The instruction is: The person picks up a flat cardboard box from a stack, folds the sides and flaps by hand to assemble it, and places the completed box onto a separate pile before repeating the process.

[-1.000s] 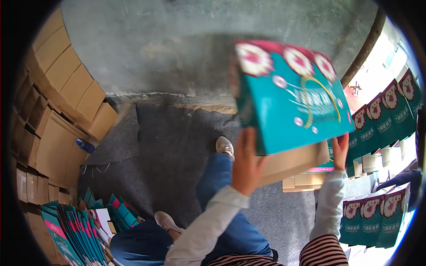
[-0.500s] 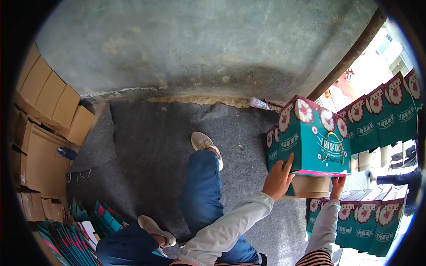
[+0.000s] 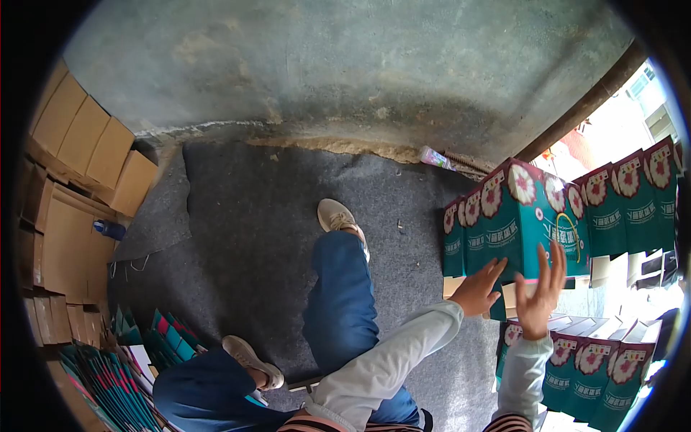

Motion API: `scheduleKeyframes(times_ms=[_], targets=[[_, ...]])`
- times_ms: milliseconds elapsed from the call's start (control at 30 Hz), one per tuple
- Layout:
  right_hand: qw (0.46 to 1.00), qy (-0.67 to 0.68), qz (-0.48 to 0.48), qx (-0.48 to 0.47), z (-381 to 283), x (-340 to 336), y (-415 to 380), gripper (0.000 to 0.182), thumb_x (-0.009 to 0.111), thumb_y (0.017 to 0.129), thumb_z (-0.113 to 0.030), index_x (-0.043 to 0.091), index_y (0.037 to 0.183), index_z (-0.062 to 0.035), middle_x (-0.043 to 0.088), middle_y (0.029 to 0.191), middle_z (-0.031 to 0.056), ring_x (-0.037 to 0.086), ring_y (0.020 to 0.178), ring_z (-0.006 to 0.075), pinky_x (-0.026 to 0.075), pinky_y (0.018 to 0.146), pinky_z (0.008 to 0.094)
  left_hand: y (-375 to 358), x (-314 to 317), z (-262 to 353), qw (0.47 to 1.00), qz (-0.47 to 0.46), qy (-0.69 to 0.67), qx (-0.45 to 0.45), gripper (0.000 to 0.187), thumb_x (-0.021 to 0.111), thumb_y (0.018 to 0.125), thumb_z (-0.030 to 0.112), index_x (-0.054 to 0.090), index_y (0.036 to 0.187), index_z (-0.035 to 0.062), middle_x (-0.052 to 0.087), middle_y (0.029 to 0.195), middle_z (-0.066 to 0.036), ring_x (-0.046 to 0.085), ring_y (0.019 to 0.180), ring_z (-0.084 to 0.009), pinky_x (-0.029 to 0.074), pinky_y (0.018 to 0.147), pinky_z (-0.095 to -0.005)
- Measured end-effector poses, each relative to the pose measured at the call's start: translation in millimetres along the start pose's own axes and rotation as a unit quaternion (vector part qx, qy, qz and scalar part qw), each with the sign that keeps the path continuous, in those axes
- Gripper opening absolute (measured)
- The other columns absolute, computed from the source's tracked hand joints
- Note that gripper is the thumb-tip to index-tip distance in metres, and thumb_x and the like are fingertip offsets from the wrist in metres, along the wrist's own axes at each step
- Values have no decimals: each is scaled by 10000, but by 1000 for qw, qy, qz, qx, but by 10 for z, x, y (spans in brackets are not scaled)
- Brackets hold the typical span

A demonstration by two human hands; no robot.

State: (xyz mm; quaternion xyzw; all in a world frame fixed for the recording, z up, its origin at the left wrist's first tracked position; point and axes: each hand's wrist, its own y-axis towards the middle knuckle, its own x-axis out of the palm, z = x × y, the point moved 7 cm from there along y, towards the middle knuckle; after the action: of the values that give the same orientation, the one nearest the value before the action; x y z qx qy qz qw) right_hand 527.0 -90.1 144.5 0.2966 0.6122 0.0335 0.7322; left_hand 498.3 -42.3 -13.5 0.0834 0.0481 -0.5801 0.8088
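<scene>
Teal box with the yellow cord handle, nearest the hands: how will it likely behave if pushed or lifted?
Teal box: probably stiff when pushed, given its flat faces and crisp edges. Less likely to tip toward the neighbouring box, since they stand close together. Yellow cord handle looks floppy, so lifting by it may let the box swing.

The dark grey floor covering [image 3: 248,216] bears pale shoes [image 3: 336,214] and small scraps [image 3: 400,225].

green box [image 3: 534,234]: partly hidden behind right hand [image 3: 538,297] | brown boxes [image 3: 80,147]: cut off left | folded cartons [image 3: 115,389]: cut off bottom
</scene>
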Motion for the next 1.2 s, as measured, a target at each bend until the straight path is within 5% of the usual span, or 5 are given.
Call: scheduleKeyframes(times_ms=[233,367,633,967,1200], targets=[[996,-49,-60,36,497,945,270,569,575,849,-123,394,1387,-88,421,1386,190,411,1253,376,325,1039,460,-295,-183,334,965,94,246,2,710,659,825,131,283,1419,30,340,1399,-259,530,1109,-353,458,875,-449],[996,-57,-64,30,671,1030,299,563,568,851,-124,401,1389,-110,439,1374,180,421,1244,379,334,1047,458,-750,-339,664,939,172,279,109,642,664,817,114,361,1376,25,353,1379,-240,536,1069,-351,447,874,-444],[997,-20,-70,3,780,957,223,588,581,816,-86,412,1379,-99,446,1368,176,426,1242,364,331,1055,441,-2631,-1175,973,927,182,315,91,542,690,791,124,492,1287,30,407,1348,-199,532,1098,-332,432,927,-456],[996,-18,-68,-51,1255,1359,131,560,550,872,-106,380,1405,-81,405,1403,194,371,1301,369,306,1077,440,-4732,-1384,1219,808,382,424,-142,477,675,813,153,531,1257,55,458,1319,-176,521,1124,-327,408,949,-508],[974,136,-7,-179,-976,634,408,469,550,881,-108,460,1335,-35,448,1366,194,416,1266,375,343,1045,424,-5358,-1530,1647,721,495,466,-131,465,688,775,102,551,1214,31,488,1285,-204,526,1119,-355,416,953,-483]])
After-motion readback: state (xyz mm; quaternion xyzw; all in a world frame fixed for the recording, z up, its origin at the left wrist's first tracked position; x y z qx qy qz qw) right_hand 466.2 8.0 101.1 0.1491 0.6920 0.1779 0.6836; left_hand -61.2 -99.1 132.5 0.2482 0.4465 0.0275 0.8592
